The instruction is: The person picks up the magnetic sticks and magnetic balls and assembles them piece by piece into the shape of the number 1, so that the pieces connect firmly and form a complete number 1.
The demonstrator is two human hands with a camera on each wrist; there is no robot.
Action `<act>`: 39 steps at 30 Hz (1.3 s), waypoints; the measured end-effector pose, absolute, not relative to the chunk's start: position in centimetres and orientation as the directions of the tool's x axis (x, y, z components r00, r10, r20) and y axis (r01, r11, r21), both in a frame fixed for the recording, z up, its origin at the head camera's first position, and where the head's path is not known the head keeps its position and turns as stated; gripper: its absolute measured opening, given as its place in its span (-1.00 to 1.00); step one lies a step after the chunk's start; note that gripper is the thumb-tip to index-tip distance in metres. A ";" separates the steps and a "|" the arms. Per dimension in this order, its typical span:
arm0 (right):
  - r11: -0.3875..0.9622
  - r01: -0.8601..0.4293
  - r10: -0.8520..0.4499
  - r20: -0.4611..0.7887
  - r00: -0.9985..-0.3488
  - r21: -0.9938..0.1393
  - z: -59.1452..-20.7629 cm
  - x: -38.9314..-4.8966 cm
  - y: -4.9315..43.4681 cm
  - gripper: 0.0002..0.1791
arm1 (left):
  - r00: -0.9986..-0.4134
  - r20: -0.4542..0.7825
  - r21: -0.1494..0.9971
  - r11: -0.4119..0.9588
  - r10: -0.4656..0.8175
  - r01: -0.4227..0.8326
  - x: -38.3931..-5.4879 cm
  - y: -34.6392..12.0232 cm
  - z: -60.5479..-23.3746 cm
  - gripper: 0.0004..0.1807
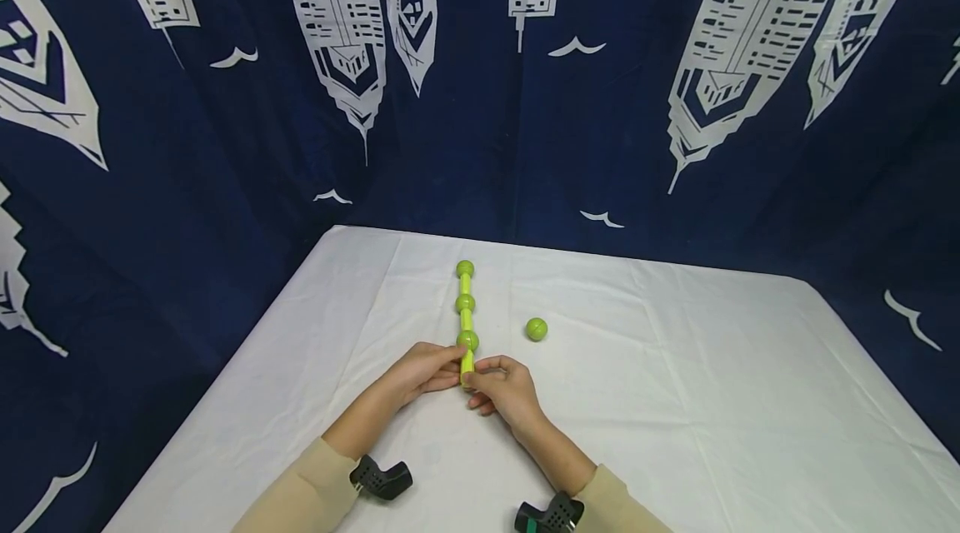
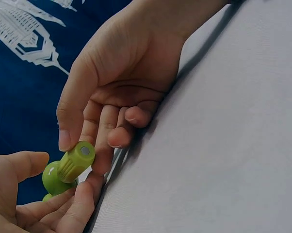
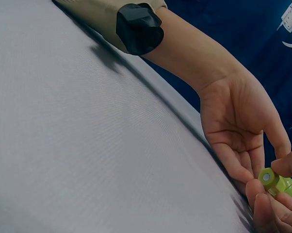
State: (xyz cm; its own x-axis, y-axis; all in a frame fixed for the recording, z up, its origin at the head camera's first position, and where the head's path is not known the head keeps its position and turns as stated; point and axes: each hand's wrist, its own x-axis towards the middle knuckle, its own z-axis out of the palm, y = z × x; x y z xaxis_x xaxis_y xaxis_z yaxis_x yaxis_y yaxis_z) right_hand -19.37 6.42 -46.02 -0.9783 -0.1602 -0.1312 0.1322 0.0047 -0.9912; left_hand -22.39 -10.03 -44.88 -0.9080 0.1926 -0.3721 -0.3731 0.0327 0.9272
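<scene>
On the white cloth a chain of lime-green balls and yellow-green rods [image 1: 465, 302] stretches away from me. Its nearest piece is a ribbed rod with a silvery dot in its end face [image 2: 85, 150]. My right hand [image 1: 510, 393] pinches this rod near its end between thumb and fingers; the right wrist view shows the rod end [image 3: 267, 177] there too. My left hand [image 1: 422, 371] holds the chain beside the nearest ball [image 1: 467, 340], thumb at the ball and fingers underneath. The left fingers partly hide the joint between ball and rod.
A loose green ball [image 1: 536, 329] lies right of the chain. White cloth [image 1: 675, 400] covers the table, whose far edge meets a dark blue curtain [image 1: 480, 141] with white building prints. Black wrist cameras [image 1: 382, 479] are strapped over the beige sleeves [image 1: 303, 487].
</scene>
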 end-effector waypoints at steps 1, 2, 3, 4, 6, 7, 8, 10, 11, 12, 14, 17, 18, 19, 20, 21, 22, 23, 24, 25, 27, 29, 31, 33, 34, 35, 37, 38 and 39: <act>0.005 0.133 -0.159 -0.132 -0.978 -0.991 -46.0 -19.4 6.4 -0.63 | -0.907 -0.371 0.928 0.038 0.199 -0.372 -22.3 -10.0 -44.9 -0.54; 0.003 0.133 -0.158 -0.132 -0.979 -0.991 -46.0 -19.4 6.4 -0.63 | -0.907 -0.369 0.929 0.042 0.205 -0.369 -22.2 -10.0 -44.9 -0.55; -0.002 0.131 -0.157 -0.129 -0.979 -0.991 -46.0 -19.4 6.4 -0.63 | -0.907 -0.364 0.931 0.044 0.209 -0.364 -22.1 -10.1 -44.9 -0.55; -0.005 0.133 -0.158 -0.130 -0.979 -0.991 -46.0 -19.4 6.4 -0.63 | -0.909 -0.358 0.933 0.046 0.213 -0.357 -22.0 -10.1 -44.9 -0.56; -0.010 0.131 -0.163 -0.128 -0.978 -0.991 -45.6 -19.1 6.5 -0.63 | -0.913 -0.342 0.939 0.051 0.221 -0.339 -21.9 -10.0 -44.9 -0.57; -0.013 0.127 -0.165 -0.123 -0.979 -0.992 -45.6 -19.1 6.5 -0.63 | -0.916 -0.332 0.943 0.061 0.227 -0.327 -21.8 -10.0 -45.0 -0.57; -0.017 0.127 -0.165 -0.123 -0.979 -0.992 -45.5 -19.1 6.5 -0.63 | -0.918 -0.319 0.948 0.067 0.234 -0.312 -21.8 -10.0 -45.0 -0.58; -0.016 0.125 -0.165 -0.121 -0.979 -0.992 -45.4 -19.0 6.6 -0.63 | -0.921 -0.295 0.955 0.079 0.255 -0.284 -21.8 -10.0 -45.1 -0.59; -0.017 0.122 -0.164 -0.118 -0.979 -0.992 -45.3 -19.0 6.6 -0.63 | -0.922 -0.282 0.959 0.084 0.265 -0.269 -21.8 -10.0 -45.1 -0.60; -0.020 0.120 -0.162 -0.115 -0.980 -0.993 -45.7 -19.2 6.6 -0.62 | -0.923 -0.270 0.963 0.090 0.276 -0.255 -21.8 -10.0 -45.2 -0.60; -0.022 0.118 -0.162 -0.113 -0.980 -0.993 -45.6 -19.2 6.7 -0.62 | -0.922 -0.259 0.966 0.091 0.287 -0.243 -21.8 -10.0 -45.3 -0.63; -0.026 0.116 -0.163 -0.110 -0.980 -0.993 -45.7 -19.2 6.7 -0.62 | -0.925 -0.254 0.967 0.095 0.284 -0.237 -21.9 -10.0 -45.3 -0.65; -0.028 0.118 -0.161 -0.112 -0.981 -0.993 -45.7 -19.2 6.7 -0.62 | -0.925 -0.255 0.967 0.095 0.280 -0.238 -21.9 -9.9 -45.3 -0.65; -0.032 0.119 -0.158 -0.113 -0.981 -0.992 -45.8 -19.2 6.7 -0.62 | -0.927 -0.256 0.966 0.094 0.275 -0.239 -21.9 -9.9 -45.3 -0.65; -0.037 0.121 -0.156 -0.114 -0.981 -0.992 -45.8 -19.2 6.7 -0.62 | -0.928 -0.258 0.966 0.093 0.268 -0.242 -21.9 -9.8 -45.3 -0.66; -0.041 0.124 -0.153 -0.116 -0.981 -0.991 -45.8 -19.2 6.7 -0.63 | -0.930 -0.259 0.966 0.094 0.261 -0.243 -21.9 -9.7 -45.3 -0.66; -0.047 0.127 -0.150 -0.119 -0.982 -0.991 -45.9 -19.2 6.7 -0.63 | -0.931 -0.263 0.964 0.092 0.252 -0.248 -22.0 -9.6 -45.3 -0.66; -0.050 0.126 -0.148 -0.117 -0.982 -0.991 -45.9 -19.3 6.7 -0.63 | -0.932 -0.267 0.963 0.091 0.243 -0.252 -22.0 -9.5 -45.3 -0.67; -0.055 0.128 -0.147 -0.119 -0.982 -0.990 -46.0 -19.3 6.7 -0.63 | -0.933 -0.273 0.962 0.089 0.233 -0.259 -22.1 -9.4 -45.3 -0.67; -0.058 0.129 -0.147 -0.119 -0.982 -0.990 -46.0 -19.3 6.7 -0.63 | -0.934 -0.277 0.961 0.086 0.225 -0.264 -22.1 -9.3 -45.3 -0.67; -0.058 0.127 -0.149 -0.117 -0.982 -0.990 -46.1 -19.3 6.7 -0.63 | -0.936 -0.285 0.958 0.082 0.207 -0.274 -22.3 -9.1 -45.3 -0.67; -0.055 0.120 -0.150 -0.111 -0.982 -0.991 -46.1 -19.2 6.7 -0.64 | -0.937 -0.293 0.956 0.073 0.192 -0.284 -22.6 -8.9 -45.2 -0.67; -0.053 0.112 -0.152 -0.103 -0.983 -0.992 -46.0 -19.2 6.7 -0.65 | -0.937 -0.299 0.954 0.070 0.179 -0.291 -22.8 -8.8 -45.2 -0.67; -0.053 0.102 -0.156 -0.093 -0.983 -0.993 -46.0 -19.2 6.7 -0.67 | -0.936 -0.309 0.951 0.064 0.166 -0.303 -23.1 -8.8 -45.2 -0.67; -0.054 0.106 -0.157 -0.096 -0.983 -0.993 -46.0 -19.3 6.7 -0.68 | -0.936 -0.313 0.950 0.059 0.161 -0.307 -23.2 -8.8 -45.1 -0.67; -0.054 0.108 -0.160 -0.098 -0.982 -0.993 -46.0 -19.3 6.8 -0.68 | -0.936 -0.317 0.948 0.056 0.155 -0.312 -23.2 -8.8 -45.1 -0.67; -0.051 0.114 -0.167 -0.104 -0.980 -0.992 -46.0 -19.4 6.9 -0.70 | -0.936 -0.320 0.947 0.050 0.148 -0.317 -23.3 -8.8 -45.1 -0.66; -0.048 0.120 -0.169 -0.110 -0.979 -0.992 -45.9 -19.4 6.9 -0.71 | -0.935 -0.322 0.947 0.044 0.145 -0.319 -23.3 -8.8 -45.1 -0.66; -0.047 0.126 -0.171 -0.116 -0.978 -0.991 -45.9 -19.5 6.9 -0.71 | -0.935 -0.323 0.946 0.041 0.143 -0.320 -23.3 -8.9 -45.1 -0.66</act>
State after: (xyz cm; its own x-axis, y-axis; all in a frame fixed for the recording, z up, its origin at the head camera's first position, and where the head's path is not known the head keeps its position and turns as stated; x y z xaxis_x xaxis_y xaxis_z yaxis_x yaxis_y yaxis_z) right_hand -19.47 6.89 -45.89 -0.9784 -0.1711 -0.1160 0.1258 -0.0473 -0.9909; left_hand -23.32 -8.85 -45.08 -0.9355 0.1434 -0.3230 -0.3205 0.0412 0.9464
